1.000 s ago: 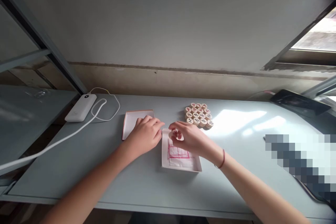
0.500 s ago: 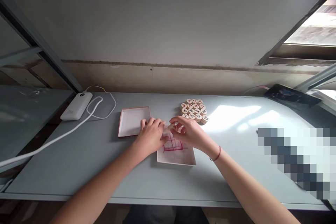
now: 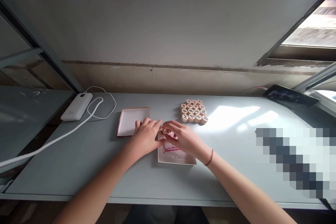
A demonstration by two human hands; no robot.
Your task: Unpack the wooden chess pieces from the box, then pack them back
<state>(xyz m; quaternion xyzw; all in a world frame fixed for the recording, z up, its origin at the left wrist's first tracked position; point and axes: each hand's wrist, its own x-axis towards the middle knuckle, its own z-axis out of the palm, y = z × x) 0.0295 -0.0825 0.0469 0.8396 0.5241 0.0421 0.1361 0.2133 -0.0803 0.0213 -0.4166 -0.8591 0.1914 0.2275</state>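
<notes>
My right hand (image 3: 182,136) pinches a round wooden Chinese chess piece (image 3: 166,131) with a red character, between thumb and fingers. It hovers over the far left part of a shallow white box (image 3: 177,157). A thin sheet with red grid lines (image 3: 170,146) lies inside the box. My left hand (image 3: 147,135) is at the box's left side, thumb apart from the stretched fingers, fingertips close to the held piece. Whether it touches the box wall I cannot tell. Stacked Chinese chess pieces (image 3: 194,111), with red and black characters, stand in rows behind my right hand.
An open box lid (image 3: 132,120) lies left of the box, partly behind my left hand. A white power bank (image 3: 77,106) with a white cable (image 3: 65,133) is at the left. At the far right a dark phone (image 3: 290,96) leans by the window.
My right hand has moved left with the chess piece, bringing it near my left fingertips. The piece's red face now shows upward. My left hand has shifted slightly left.
</notes>
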